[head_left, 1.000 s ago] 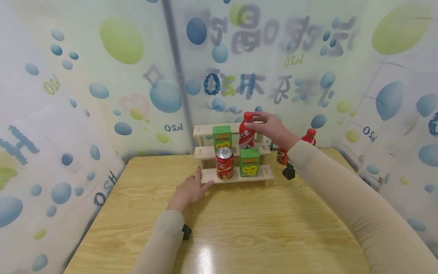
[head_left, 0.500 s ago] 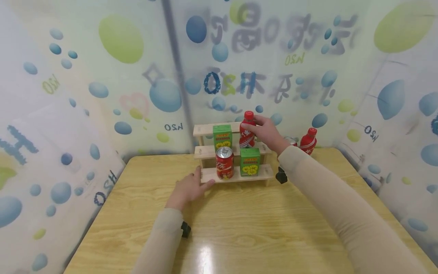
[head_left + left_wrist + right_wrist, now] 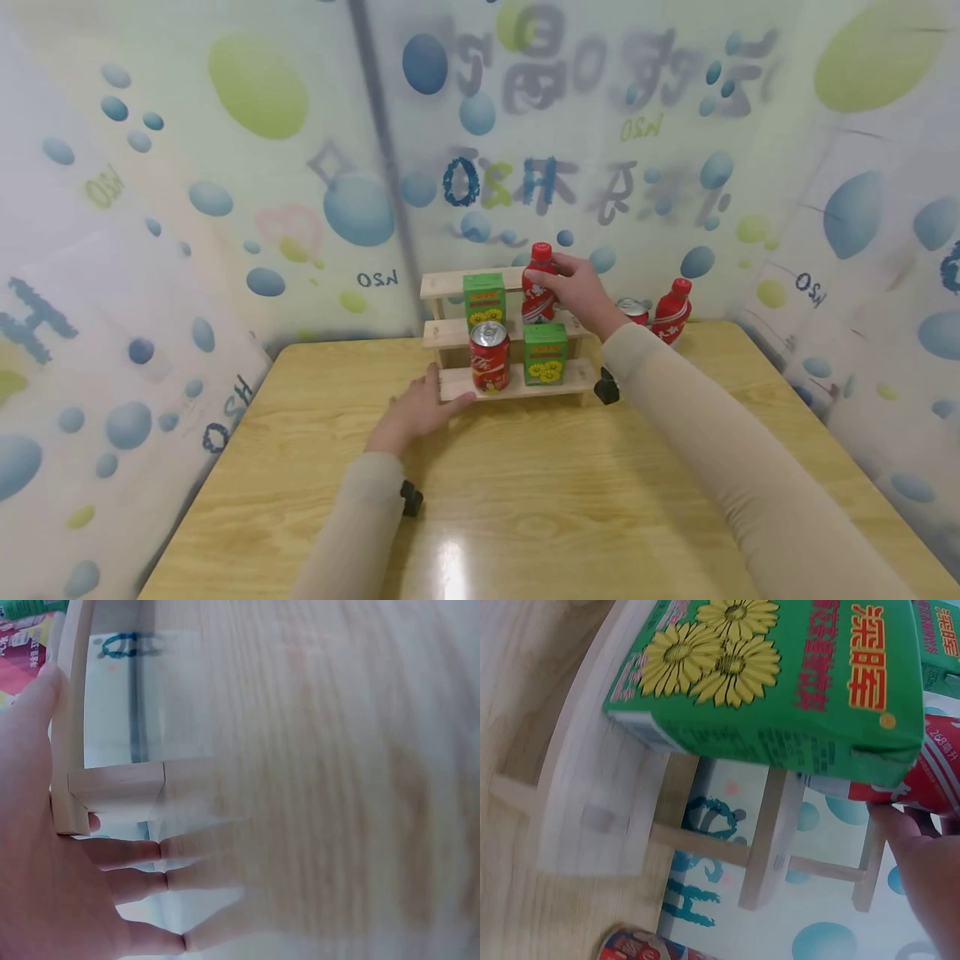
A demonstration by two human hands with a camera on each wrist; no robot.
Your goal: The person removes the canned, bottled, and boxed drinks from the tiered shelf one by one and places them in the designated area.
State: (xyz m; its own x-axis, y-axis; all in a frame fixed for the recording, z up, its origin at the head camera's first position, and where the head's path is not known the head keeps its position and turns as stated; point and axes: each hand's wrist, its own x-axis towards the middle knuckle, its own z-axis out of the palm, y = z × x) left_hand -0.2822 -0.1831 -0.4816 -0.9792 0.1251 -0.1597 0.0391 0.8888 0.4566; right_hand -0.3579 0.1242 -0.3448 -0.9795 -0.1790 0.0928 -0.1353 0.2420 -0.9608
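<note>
A three-tier wooden shelf (image 3: 454,386) stands at the table's back. My right hand (image 3: 583,293) grips a red plastic bottle (image 3: 537,304) by its upper part; the bottle is upright at the middle tier, right of a green drink carton (image 3: 484,298). On the bottom tier are a red soda can (image 3: 491,363) and another green carton (image 3: 545,355), which overlaps the bottle in the right wrist view. My left hand (image 3: 415,414) holds the bottom tier's left end, thumb along the front. In the left wrist view, its other fingers (image 3: 129,852) reach down to the tabletop.
Right of the shelf, a second red bottle (image 3: 672,313) and a can (image 3: 634,310) stand on the wooden table (image 3: 525,492), partly hidden by my right sleeve. A patterned curtain (image 3: 300,208) closes off the back and sides, close behind the shelf.
My right hand has come down from near the cap to the bottle's upper body. Its forearm has shifted left, uncovering more of the can and second bottle. The left hand stays at the shelf.
</note>
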